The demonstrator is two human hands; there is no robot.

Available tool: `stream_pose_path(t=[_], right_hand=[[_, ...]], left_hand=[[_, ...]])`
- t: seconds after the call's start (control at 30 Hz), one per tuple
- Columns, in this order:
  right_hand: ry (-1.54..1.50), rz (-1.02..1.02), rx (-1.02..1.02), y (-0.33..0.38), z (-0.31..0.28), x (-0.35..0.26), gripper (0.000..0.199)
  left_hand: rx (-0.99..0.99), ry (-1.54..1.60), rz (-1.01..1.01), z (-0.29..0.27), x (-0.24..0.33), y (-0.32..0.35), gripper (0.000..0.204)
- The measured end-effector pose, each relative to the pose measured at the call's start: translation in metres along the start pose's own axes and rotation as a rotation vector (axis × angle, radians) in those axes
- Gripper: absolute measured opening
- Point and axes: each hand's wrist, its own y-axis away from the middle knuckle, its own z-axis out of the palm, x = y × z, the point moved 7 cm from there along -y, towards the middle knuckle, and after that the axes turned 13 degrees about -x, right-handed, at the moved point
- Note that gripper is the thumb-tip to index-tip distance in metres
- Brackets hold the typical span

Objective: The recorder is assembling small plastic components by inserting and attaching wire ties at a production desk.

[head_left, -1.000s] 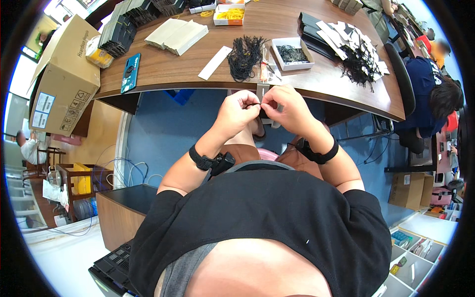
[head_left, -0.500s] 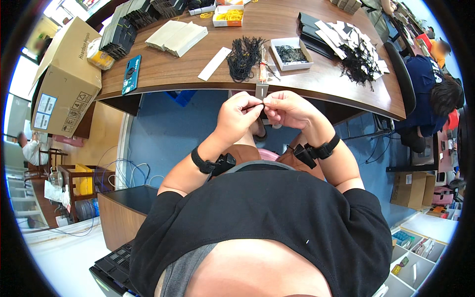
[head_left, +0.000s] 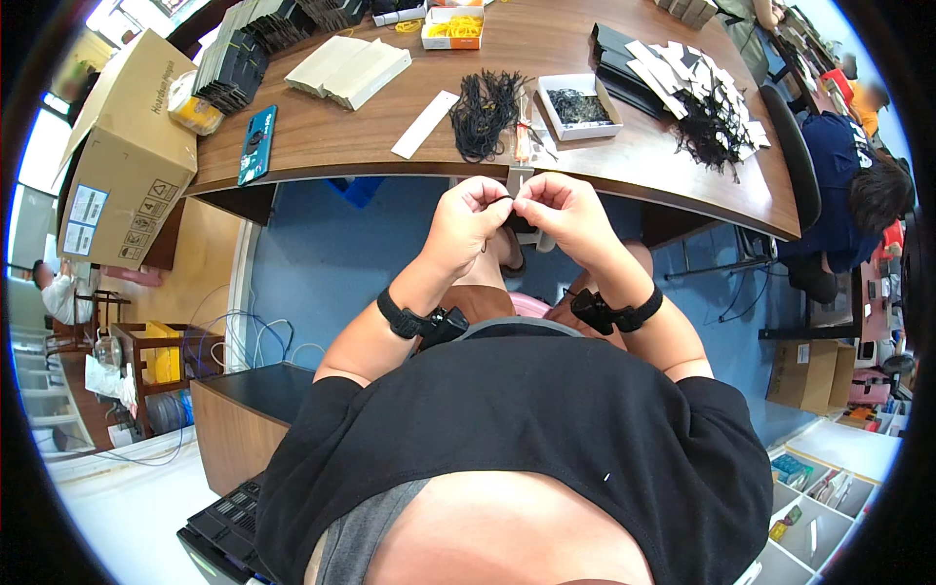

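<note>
Pinching a thin black cord (head_left: 503, 199) well means keeping the grip close to the part being worked, I judge, with just enough free length to see it and the tension light and even, since so slim a strand could easily slip or kink. The left hand (head_left: 464, 222) has thumb and forefinger narrowed onto the cord; the right hand (head_left: 571, 216) has its thumb and forefinger pressed together on it too, though the exact contact is too small to make out. The cord bridges the two sets of fingertips, which nearly meet, and a loose length hangs below the left ones. Steady wrists and an unhurried touch should serve best here. Counting outward from the fingers: one metal bracket (head_left: 522, 178) just beyond them at the table (head_left: 331, 146) edge; one black cord bundle (head_left: 485, 117) past the left fingertips, its strands too tangled to number; one white strip (head_left: 425, 125) farther left; one teal object (head_left: 256, 144) well to the left; one white box (head_left: 606, 129) beyond the right fingers, holding dark pieces I cannot count; one heap of white tags (head_left: 710, 107) with black strings, far right of them and overlapping too much to tally; two beige rows (head_left: 348, 70) side by side, ahead and left; and one small box (head_left: 452, 43) of yellow bands farthest ahead.
</note>
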Motion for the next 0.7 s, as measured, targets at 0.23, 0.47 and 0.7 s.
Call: stream_pose_path(t=[0.23,0.47,0.7], right_hand=[[-0.263,-0.058,-0.057,-0.012,0.007,0.009,0.004],[0.293,-0.251,0.221,-0.001,0.012,-0.014,0.009],[0.643,-0.427,0.256,0.007,0.019,-0.042,0.011]], left_hand=[[-0.178,0.496,-0.218,0.004,-0.015,-0.003,0.009],[-0.202,0.567,-0.19,-0.002,-0.012,-0.003,0.01],[-0.111,0.448,-0.169,-0.006,-0.008,-0.002,0.012]])
